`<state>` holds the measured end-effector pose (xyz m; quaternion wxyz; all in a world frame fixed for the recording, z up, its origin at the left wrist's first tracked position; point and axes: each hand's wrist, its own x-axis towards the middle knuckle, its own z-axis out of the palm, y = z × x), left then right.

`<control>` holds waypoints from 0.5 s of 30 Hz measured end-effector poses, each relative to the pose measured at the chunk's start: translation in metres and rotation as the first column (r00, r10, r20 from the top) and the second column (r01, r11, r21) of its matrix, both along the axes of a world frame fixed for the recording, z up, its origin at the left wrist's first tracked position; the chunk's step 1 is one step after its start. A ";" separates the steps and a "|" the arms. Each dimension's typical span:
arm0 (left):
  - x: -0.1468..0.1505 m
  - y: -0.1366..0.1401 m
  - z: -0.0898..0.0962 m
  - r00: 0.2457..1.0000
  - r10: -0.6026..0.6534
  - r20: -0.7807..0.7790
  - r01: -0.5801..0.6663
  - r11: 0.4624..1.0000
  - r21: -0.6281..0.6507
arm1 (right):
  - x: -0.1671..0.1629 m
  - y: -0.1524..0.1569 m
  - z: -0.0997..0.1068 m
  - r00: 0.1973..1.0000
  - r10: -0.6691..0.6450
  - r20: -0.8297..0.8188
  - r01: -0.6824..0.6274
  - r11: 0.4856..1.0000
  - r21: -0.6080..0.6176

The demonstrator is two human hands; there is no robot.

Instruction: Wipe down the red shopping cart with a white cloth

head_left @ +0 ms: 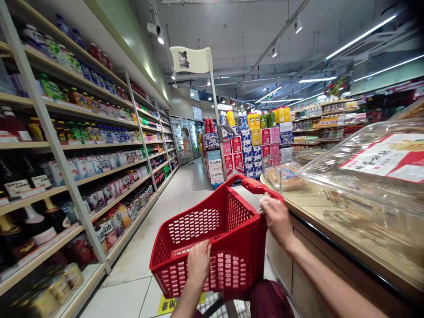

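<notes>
basket (250, 247) of red plastic stands beside the worktop (296, 198), likely light and stiff; our left hand (198, 263) grips its rim, our right hand (277, 218) the handle (260, 187), where hold should be surest.

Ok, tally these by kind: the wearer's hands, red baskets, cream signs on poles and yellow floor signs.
Hands: 2, left hand and right hand
Red basket: 1
Cream sign: 1
Yellow floor sign: 1, partly hidden
Total: 5
</notes>
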<state>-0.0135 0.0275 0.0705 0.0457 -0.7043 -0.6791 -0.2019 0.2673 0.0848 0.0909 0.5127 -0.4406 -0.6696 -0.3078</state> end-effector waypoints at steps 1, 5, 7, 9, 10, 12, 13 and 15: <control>0.002 0.001 0.001 1.000 0.001 -0.009 -0.001 1.000 -0.016 | -0.006 0.000 -0.003 0.995 0.073 0.074 -0.073 0.997 -0.004; 0.006 0.003 0.001 0.999 -0.012 -0.037 0.010 0.998 -0.065 | -0.006 0.009 -0.004 0.968 0.166 0.190 -0.160 0.986 -0.051; 0.007 0.002 0.000 0.998 0.007 -0.061 -0.010 0.998 -0.055 | 0.005 0.015 0.001 0.997 0.049 0.057 -0.047 0.998 -0.034; 0.010 0.002 0.001 0.996 0.037 -0.085 -0.042 0.997 -0.061 | 0.005 0.018 0.001 1.000 0.001 -0.024 -0.002 0.999 -0.052; 0.012 0.002 0.003 0.994 0.046 -0.094 -0.054 0.996 -0.078 | -0.001 0.017 -0.001 0.999 0.032 -0.013 -0.033 0.997 -0.069; 0.017 0.003 0.005 0.993 0.059 -0.103 -0.071 0.990 -0.123 | -0.018 0.015 -0.009 0.978 0.180 0.107 -0.168 0.979 -0.113; 0.018 0.003 0.006 0.993 0.050 -0.106 -0.064 0.988 -0.139 | -0.024 0.014 -0.013 0.953 0.247 0.177 -0.226 0.965 -0.131; 0.016 0.002 0.005 0.994 0.028 -0.108 -0.044 0.988 -0.147 | -0.023 0.018 -0.014 0.929 0.302 0.215 -0.272 0.949 -0.158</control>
